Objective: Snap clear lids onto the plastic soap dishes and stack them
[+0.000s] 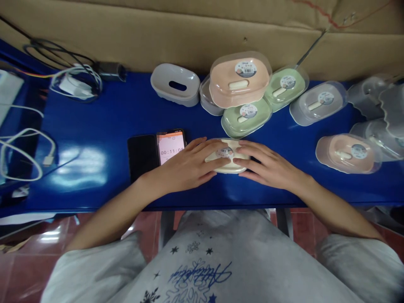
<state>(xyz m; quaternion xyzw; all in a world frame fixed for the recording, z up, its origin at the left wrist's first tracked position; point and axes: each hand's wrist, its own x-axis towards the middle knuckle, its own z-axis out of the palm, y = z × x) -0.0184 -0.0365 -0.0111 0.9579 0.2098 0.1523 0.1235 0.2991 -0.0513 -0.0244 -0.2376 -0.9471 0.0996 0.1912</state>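
A cream soap box (232, 169) with a clear lid and a round label lies at the table's front middle. My left hand (192, 166) reaches over its left end, fingers spread on the lid and across the label. From the other side, my right hand (268, 164) rests spread fingers on the lid's right part. Both hands touch the box, and their fingers hide much of it. Just behind it sits a green soap box (232, 126), lidded and labelled. Left of my left hand, a phone (170, 145) shows a running timer, partly covered by that hand.
Behind stand a peach soap box (217, 84) stacked on others, another green box (274, 99) and an open white soap tray (173, 94). To the right are a grey box (318, 111), a second peach box (334, 155) and several grey ones. Cables (78, 80) lie left.
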